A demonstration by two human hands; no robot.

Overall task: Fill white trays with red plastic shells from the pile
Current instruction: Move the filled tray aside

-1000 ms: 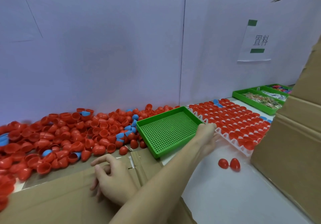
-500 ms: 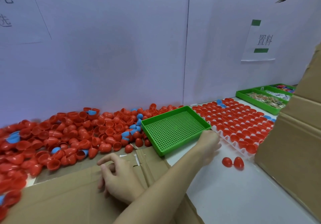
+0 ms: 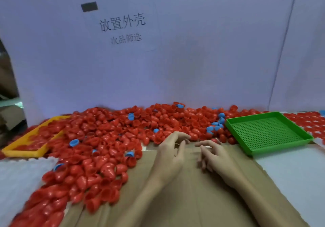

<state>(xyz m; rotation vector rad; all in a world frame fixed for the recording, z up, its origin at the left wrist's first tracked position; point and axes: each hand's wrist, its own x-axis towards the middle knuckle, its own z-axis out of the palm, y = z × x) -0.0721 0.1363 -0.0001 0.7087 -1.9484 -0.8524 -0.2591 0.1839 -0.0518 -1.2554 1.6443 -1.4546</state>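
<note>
On the cardboard sheet point(image 3: 202, 191), seen from the head camera, the left hand point(image 3: 171, 154) and right hand point(image 3: 215, 158) lie side by side, fingers loosely curled and holding nothing, just short of the pile of red shells point(image 3: 105, 138). Left of the pile's near edge lies a white tray point(image 3: 19, 175); a yellow tray point(image 3: 24, 149) sits partly buried behind it, and a green tray point(image 3: 267, 131) lies right of the pile.

Pale lavender-white partition wall point(image 3: 202, 59) behind the counter point(image 3: 295, 170); vertical seam at right. Paper sign point(image 3: 123, 24) with black Chinese characters taped on it. Brown cardboard sheet point(image 3: 193, 200) covers the counter front. Dim gap at far left.
</note>
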